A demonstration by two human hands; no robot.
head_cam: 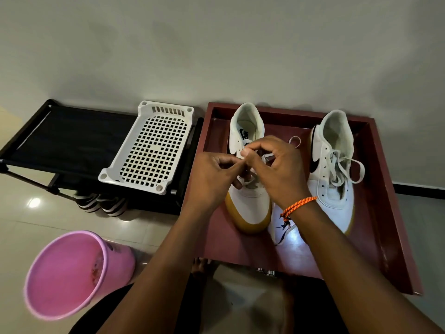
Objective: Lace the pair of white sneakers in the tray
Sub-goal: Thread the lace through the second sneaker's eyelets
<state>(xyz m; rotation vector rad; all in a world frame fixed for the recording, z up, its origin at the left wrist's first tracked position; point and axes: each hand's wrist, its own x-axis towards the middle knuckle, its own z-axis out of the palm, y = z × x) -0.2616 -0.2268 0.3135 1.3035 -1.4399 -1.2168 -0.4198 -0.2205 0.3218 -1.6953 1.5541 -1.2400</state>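
Pinching the limp white lace [243, 158] between both hands, left hand [213, 175] and right hand [279, 169], over the left sneaker [248, 201] in the red tray [385, 189], it looks best gripped near its stiff tip; the laced sneaker [334, 169] sits beside.

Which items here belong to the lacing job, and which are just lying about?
In the job: left sneaker, its lace, right sneaker, tray, left hand, right hand.
Lying about: pink bin, white basket, black rack.
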